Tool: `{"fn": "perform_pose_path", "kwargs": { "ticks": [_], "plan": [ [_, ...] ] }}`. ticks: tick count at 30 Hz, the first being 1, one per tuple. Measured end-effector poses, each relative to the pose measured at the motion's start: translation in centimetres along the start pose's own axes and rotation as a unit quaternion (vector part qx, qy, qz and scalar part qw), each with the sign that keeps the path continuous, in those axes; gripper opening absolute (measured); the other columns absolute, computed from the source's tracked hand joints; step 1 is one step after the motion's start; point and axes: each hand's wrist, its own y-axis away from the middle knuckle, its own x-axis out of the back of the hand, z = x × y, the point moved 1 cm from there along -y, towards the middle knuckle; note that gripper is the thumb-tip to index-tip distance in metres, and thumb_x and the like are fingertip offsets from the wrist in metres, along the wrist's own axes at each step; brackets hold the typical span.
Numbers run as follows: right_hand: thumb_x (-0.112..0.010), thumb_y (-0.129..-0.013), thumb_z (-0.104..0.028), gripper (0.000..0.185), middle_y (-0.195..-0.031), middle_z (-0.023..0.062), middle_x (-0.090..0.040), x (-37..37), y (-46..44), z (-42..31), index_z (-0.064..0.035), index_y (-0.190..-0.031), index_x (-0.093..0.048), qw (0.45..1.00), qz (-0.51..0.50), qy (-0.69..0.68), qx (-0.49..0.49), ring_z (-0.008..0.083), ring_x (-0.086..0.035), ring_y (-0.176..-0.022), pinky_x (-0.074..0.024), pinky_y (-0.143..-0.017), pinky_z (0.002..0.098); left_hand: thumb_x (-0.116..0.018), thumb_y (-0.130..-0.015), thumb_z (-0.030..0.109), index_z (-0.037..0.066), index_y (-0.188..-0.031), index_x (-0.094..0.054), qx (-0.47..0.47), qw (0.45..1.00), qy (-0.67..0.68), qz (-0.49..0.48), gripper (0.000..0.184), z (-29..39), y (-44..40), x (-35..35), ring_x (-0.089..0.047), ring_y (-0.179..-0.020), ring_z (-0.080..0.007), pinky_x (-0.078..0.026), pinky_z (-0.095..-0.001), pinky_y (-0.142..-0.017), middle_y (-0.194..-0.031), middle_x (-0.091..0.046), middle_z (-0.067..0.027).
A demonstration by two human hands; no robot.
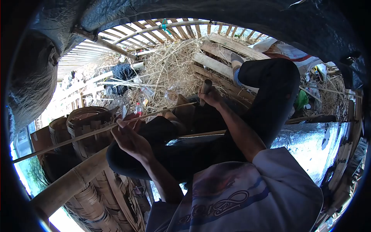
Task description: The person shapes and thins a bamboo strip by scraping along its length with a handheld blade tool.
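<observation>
A long thin bamboo strip [77,138] slants across the view from the far left edge to near the middle. Its middle part is between the fingers of my left hand [130,140], which hold it above my bent knee. My right hand [211,96] is wrapped round a short dark wooden handle [207,84] close to the strip's right end. What lies below that handle is partly hidden by my fingers and shadow.
Woven bamboo baskets [87,125] stand at the left, beside a thick bamboo pole [73,181]. Straw [166,62] and wooden planks [216,65] cover the ground ahead. A slatted bamboo fence [174,29] curves behind. Dark sheeting [247,15] hangs overhead.
</observation>
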Motion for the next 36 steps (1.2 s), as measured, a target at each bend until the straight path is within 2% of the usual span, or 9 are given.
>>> {"fn": "perform_pose_path", "kwargs": {
  "ticks": [8,15,17,19,21,23,29,32,36],
  "plan": [
    [-0.065,-0.069,-0.017,0.011,-0.074,0.0041,-0.065,0.0,0.1,-0.6,-0.0092,-0.077,-0.064,1.000,-0.009,0.008,0.004,0.0165,-0.063,-0.075,-0.0485,-0.071,0.0307,-0.050,-0.094,0.026,-0.001,-0.106,-0.050,-0.100,0.992,-0.075,0.022,0.030,7.8,-2.6,2.1,-0.065,-0.079,-0.0242,-0.058,-0.0293,-0.058,-0.092,-0.062,-0.0165],
    [-0.065,-0.070,-0.017,0.012,-0.077,0.0047,-0.066,0.5,0.7,-1.1,-0.0100,-0.080,-0.065,1.000,0.006,0.010,-0.017,0.0176,-0.064,-0.076,-0.0493,-0.072,0.0320,-0.045,-0.096,0.028,-0.007,-0.109,-0.043,-0.149,0.986,-0.003,0.069,0.037,10.3,-3.7,1.4,-0.064,-0.089,-0.0338,-0.061,-0.0374,-0.067,-0.100,-0.059,-0.0220],
    [-0.065,-0.070,-0.017,0.013,-0.078,0.0046,-0.066,0.3,0.5,-0.7,-0.0102,-0.081,-0.065,1.000,0.015,-0.003,0.006,0.0179,-0.064,-0.077,-0.0494,-0.073,0.0321,-0.042,-0.097,0.024,-0.007,-0.109,-0.041,-0.152,0.985,0.055,0.057,0.034,9.3,-3.4,-0.6,-0.062,-0.092,-0.0371,-0.060,-0.0411,-0.071,-0.104,-0.057,-0.0251],
    [-0.065,-0.070,-0.017,0.013,-0.078,0.0044,-0.066,0.4,0.6,-0.8,-0.0103,-0.080,-0.065,1.000,0.009,0.003,0.007,0.0178,-0.064,-0.077,-0.0495,-0.073,0.0320,-0.041,-0.097,0.022,-0.006,-0.110,-0.040,-0.135,0.976,0.168,-0.018,0.031,5.9,-2.7,-3.0,-0.062,-0.094,-0.0377,-0.059,-0.0418,-0.074,-0.107,-0.055,-0.0259],
    [-0.066,-0.070,-0.018,0.012,-0.078,0.0043,-0.066,0.5,0.8,-1.1,-0.0104,-0.080,-0.065,1.000,0.005,0.009,0.008,0.0177,-0.064,-0.078,-0.0496,-0.073,0.0320,-0.039,-0.098,0.020,-0.004,-0.110,-0.041,-0.088,0.980,0.170,-0.052,0.028,2.2,-1.3,-5.4,-0.059,-0.100,-0.0373,-0.054,-0.0441,-0.084,-0.110,-0.054,-0.0259],
    [-0.066,-0.064,-0.022,0.019,-0.073,0.0102,-0.066,0.5,1.2,-1.5,-0.0074,-0.076,-0.065,0.999,0.041,-0.015,0.012,0.0234,-0.065,-0.075,-0.0497,-0.072,0.0340,-0.040,-0.098,0.021,-0.004,-0.110,-0.039,-0.025,0.976,0.190,-0.103,0.028,-0.9,0.3,-7.8,-0.058,-0.103,-0.0366,-0.052,-0.0424,-0.087,-0.114,-0.051,-0.0250],
    [-0.068,-0.063,-0.026,0.022,-0.075,0.0096,-0.067,0.7,1.4,-1.8,-0.0093,-0.076,-0.066,1.000,0.016,-0.020,0.005,0.0242,-0.065,-0.075,-0.0500,-0.073,0.0351,-0.041,-0.097,0.017,0.001,-0.114,-0.038,-0.056,0.968,0.186,-0.160,0.024,-4.0,2.3,-9.3,-0.057,-0.105,-0.0357,-0.051,-0.0414,-0.088,-0.116,-0.051,-0.0240],
    [-0.066,-0.070,-0.019,0.014,-0.077,0.0038,-0.066,0.2,0.8,-1.0,-0.0101,-0.081,-0.064,1.000,0.013,0.026,0.003,0.0173,-0.064,-0.077,-0.0488,-0.074,0.0313,-0.043,-0.097,0.016,0.002,-0.116,-0.038,-0.031,0.972,0.191,-0.135,0.024,-4.9,1.9,-9.4,-0.057,-0.106,-0.0341,-0.050,-0.0410,-0.089,-0.117,-0.051,-0.0230],
    [-0.066,-0.070,-0.019,0.013,-0.077,0.0037,-0.066,0.4,0.9,-1.4,-0.0102,-0.080,-0.064,1.000,-0.004,0.030,-0.003,0.0172,-0.064,-0.076,-0.0488,-0.073,0.0314,-0.042,-0.097,0.016,-0.001,-0.111,-0.041,0.006,0.970,0.225,-0.098,0.022,-5.9,2.5,-10.2,-0.055,-0.107,-0.0278,-0.048,-0.0414,-0.092,-0.111,-0.054,-0.0204]
  ]
}}
